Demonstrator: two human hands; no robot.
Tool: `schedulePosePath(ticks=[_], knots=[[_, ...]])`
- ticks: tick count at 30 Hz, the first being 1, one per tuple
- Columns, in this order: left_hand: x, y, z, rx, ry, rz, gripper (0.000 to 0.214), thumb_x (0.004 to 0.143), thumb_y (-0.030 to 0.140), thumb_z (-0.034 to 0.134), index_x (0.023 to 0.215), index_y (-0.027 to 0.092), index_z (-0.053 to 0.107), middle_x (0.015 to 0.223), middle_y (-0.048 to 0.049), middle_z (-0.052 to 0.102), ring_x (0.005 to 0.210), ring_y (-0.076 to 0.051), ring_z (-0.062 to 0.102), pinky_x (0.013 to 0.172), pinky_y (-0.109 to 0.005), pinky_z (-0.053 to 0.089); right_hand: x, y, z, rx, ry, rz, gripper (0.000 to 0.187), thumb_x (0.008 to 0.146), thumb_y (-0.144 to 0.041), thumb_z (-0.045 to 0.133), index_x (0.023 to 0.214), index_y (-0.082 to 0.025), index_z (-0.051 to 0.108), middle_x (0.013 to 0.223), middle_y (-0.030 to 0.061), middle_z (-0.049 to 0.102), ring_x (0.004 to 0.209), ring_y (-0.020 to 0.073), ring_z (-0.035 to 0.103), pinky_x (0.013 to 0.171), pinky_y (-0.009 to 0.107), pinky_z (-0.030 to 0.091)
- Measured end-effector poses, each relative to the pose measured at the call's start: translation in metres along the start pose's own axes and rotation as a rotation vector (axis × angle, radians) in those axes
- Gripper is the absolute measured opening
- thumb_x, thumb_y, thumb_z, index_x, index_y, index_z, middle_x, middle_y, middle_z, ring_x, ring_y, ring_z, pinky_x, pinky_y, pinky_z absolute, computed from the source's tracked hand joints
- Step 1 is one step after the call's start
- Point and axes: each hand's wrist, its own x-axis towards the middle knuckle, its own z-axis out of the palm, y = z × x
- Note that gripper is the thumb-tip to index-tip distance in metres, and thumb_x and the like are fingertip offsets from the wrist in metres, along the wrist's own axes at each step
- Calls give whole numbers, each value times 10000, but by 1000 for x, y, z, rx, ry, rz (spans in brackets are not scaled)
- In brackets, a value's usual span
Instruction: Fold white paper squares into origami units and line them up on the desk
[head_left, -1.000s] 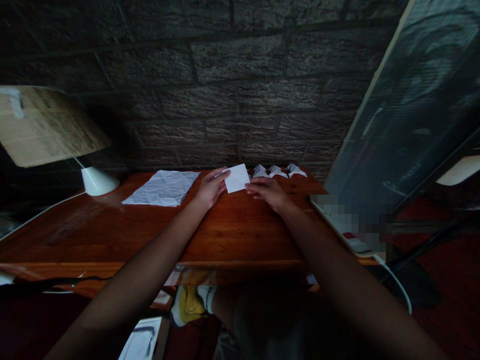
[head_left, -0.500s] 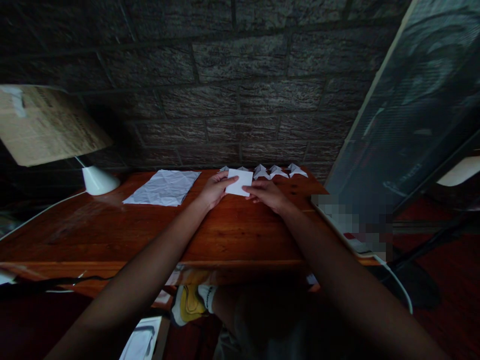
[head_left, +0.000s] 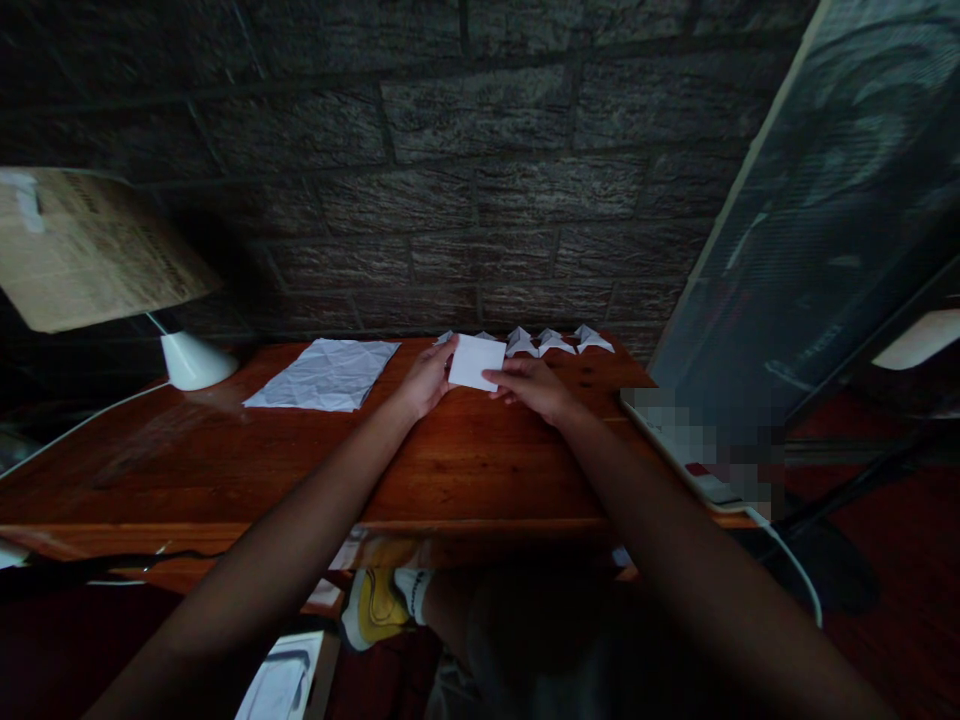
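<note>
Both my hands hold a small white folded paper [head_left: 475, 361] just above the far middle of a wooden desk [head_left: 465, 470]. My left hand [head_left: 427, 378] pinches its left edge with thumb and fingers closed. My right hand [head_left: 529, 386] grips its lower right edge, fingers curled. Behind the paper, along the wall, stands a row of several small white folded paper shapes [head_left: 555, 342]. A crumpled, flattened white sheet [head_left: 324, 374] lies on the desk to the left of my hands.
A white lamp base [head_left: 196, 362] with a tan shade [head_left: 82, 250] stands at the far left, near the brick wall. A white device with a cable [head_left: 712, 480] lies at the desk's right edge. A shoe [head_left: 379, 605] shows below the desk's front edge.
The folded paper has come down from a raised, tilted position and shifted slightly left, lying lower and flatter between my hands. Both hands stayed on its edges.
</note>
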Motion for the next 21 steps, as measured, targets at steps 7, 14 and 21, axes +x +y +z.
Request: schedulePosePath(ticks=[7,14,21], knots=[[-5,5,4,-40,-26,-25,222,906,305,621,964,106,700,892,-117,754,886,-203,710,782,-288,581,-2,-3,1,13,5,-9,87,832,-257,733,852,-173,719,646,12,712,572,96,656,491,166,438],[-5,4,1,-48,-85,-6,253,867,343,674,977,117,700,945,-110,754,930,-204,701,811,-294,577,-1,-1,-1,44,-9,-48,182,789,-324,771,871,-171,717,679,20,724,568,102,656,508,183,454],[-5,4,-2,-21,-158,19,298,806,370,740,998,144,708,983,-108,750,973,-226,690,824,-313,574,0,0,0,46,6,-39,114,823,-285,733,823,-174,704,634,12,705,549,95,636,486,175,434]])
